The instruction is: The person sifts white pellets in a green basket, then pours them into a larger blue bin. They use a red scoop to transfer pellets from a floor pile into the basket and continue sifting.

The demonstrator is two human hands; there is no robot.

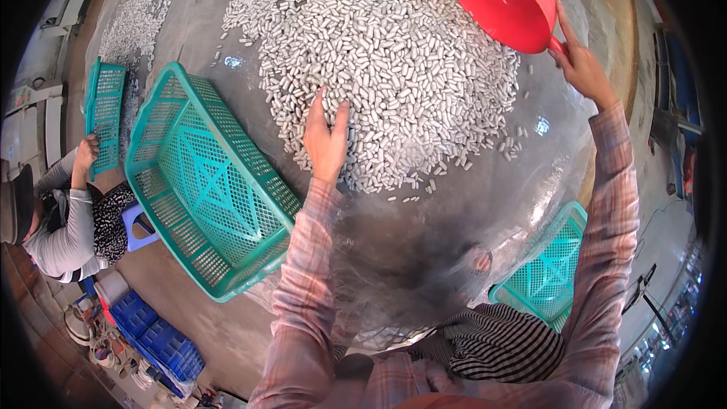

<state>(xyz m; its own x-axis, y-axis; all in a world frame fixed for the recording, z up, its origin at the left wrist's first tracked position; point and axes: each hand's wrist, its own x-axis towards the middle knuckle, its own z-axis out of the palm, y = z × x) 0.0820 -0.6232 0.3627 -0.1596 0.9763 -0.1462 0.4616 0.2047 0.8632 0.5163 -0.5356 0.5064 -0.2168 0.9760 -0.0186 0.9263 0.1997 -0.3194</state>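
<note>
A big heap of small whitish-grey, capsule-shaped pieces (394,68) spreads over a grey sheet-covered table (454,220). At the heap's near left edge, my left hand (326,140) rests among the pieces with thumb and fingers apart; its fingertips are partly sunk in them. My right hand (587,72) grips the short handle of a red plastic scoop (507,4) at the heap's far right. The scoop is tilted, its bowl facing the heap, and no pieces show inside it.
An empty green mesh basket (216,189) stands left of my left forearm. Another green basket (541,265) sits low by my right arm. At far left a co-worker's hand (87,153) holds a green basket (107,110). Blue crates (155,333) lie on the floor.
</note>
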